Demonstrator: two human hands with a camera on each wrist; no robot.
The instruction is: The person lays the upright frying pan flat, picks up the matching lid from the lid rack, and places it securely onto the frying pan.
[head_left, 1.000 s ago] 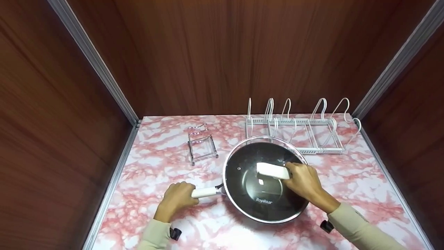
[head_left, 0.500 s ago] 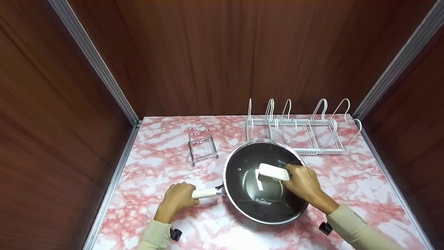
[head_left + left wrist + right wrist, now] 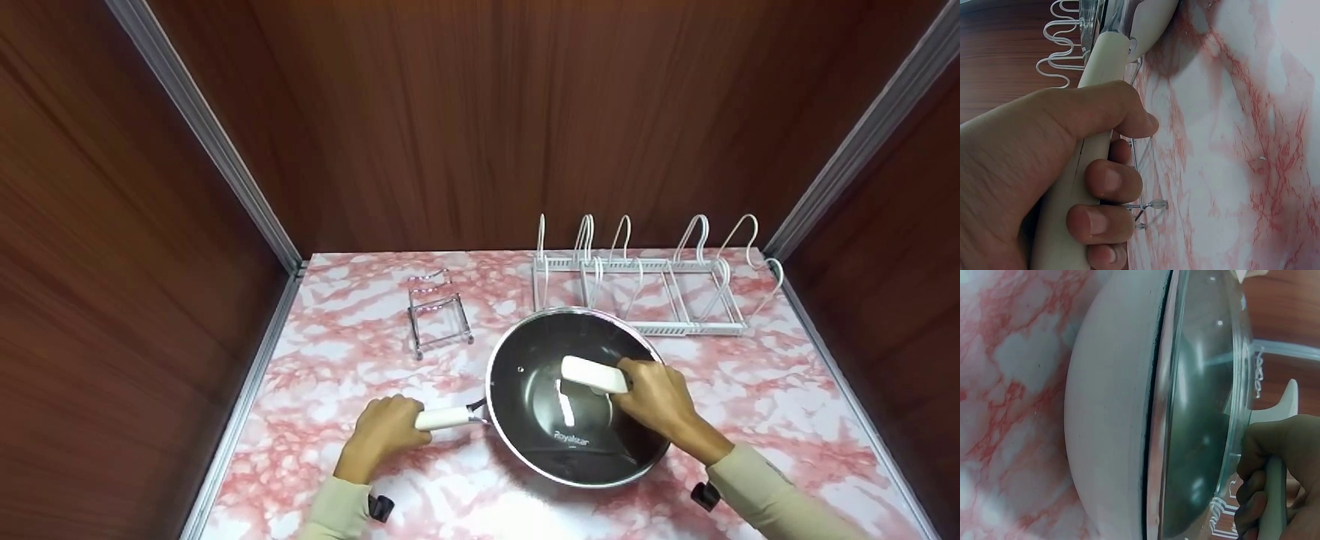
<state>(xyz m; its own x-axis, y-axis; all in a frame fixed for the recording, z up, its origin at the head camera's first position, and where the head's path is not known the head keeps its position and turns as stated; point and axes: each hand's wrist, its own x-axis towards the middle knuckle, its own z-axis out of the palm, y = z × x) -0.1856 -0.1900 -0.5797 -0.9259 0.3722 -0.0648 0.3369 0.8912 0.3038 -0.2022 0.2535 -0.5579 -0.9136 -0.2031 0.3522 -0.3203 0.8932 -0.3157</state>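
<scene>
A wok (image 3: 1109,405) with a pale outside and dark inside stands on the marbled table, its glass lid (image 3: 540,427) lying over its rim. "Royalstar" is printed on the lid. My left hand (image 3: 386,427) grips the wok's cream handle (image 3: 444,417); in the left wrist view the fingers (image 3: 1114,180) curl right round it. On the right, my right hand (image 3: 656,394) holds the lid's upright cream handle (image 3: 592,373), fingers wrapped about its near end. The right wrist view shows the lid's rim right at the wok's rim.
Behind the wok, at the back right, stands a white wire rack (image 3: 686,328) with several tall loops. A small chrome wire stand (image 3: 440,341) is left of it. Brown wood-grain panels (image 3: 480,127) with metal corner posts close in the back and sides of the table (image 3: 322,367).
The lid has come down and toward me in my right hand, now lining up with the wok's rim. My left hand has hardly moved on the wok's handle.
</scene>
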